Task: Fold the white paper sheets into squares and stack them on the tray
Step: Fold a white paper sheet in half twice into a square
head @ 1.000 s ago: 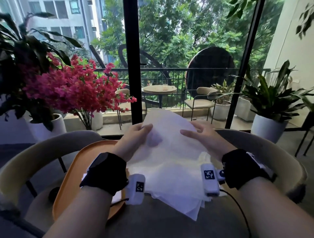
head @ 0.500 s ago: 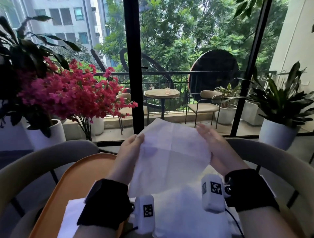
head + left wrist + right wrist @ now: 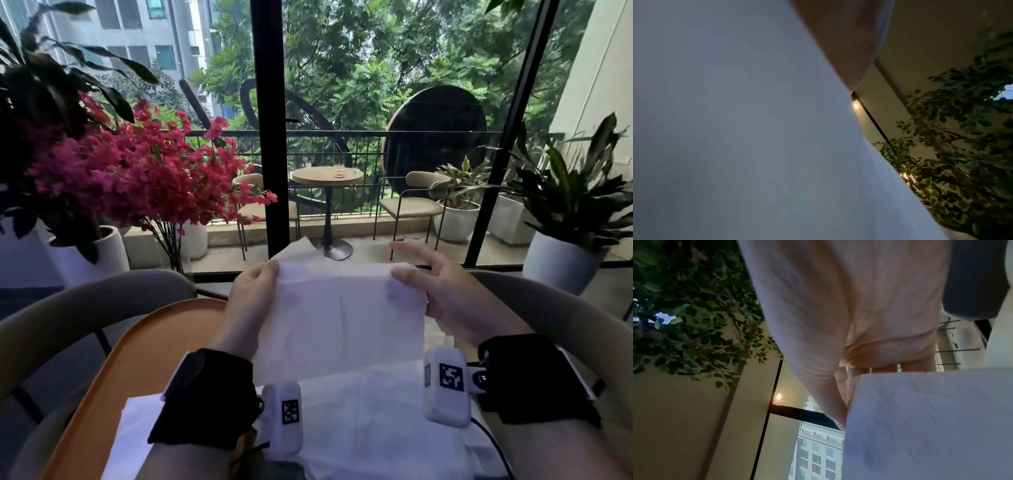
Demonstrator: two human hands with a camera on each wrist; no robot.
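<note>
Held sheet (image 3: 342, 315) up in the air at chest height, between both hands and clear of everything below. Long axis running left to right, top edge roughly level, bottom edge hanging free just above the loose pile (image 3: 376, 428).

Left hand (image 3: 253, 298) clamped on the top-left corner, thumb on the near face, fingers hidden behind. Right hand (image 3: 445, 298) pinching the top-right corner, thumb pad on the near face, index finger straight and off the paper. Both grips closed on the same top edge, one per end, so neither nearer than the other: symmetric hold.

Looks folded once already, judging by the doubled top edge. Back layer poking up past the front layer at the top left (image 3: 298, 250), so corners not matched there. Faint vertical crease down the middle of the near face.

Probable next move: second fold across the long axis, one end brought over to the other, hinged on that centre crease. Worth squaring the stray back corner first, otherwise a skewed square.

Tray (image 3: 144, 342) down and to the left, nearer the left grip; far part of its surface bare, near part carrying white paper under the left wrist. Drop-off therefore a short sweep leftward and down.

Room: open air in front and above. Curved chair backs (image 3: 85, 308) beyond the tray and off to the right, well apart from the paper. Worktop itself mostly hidden under the pile.

Risk: thin, limp paper, bottom edge likely to sag or catch the pile during the fold.
</note>
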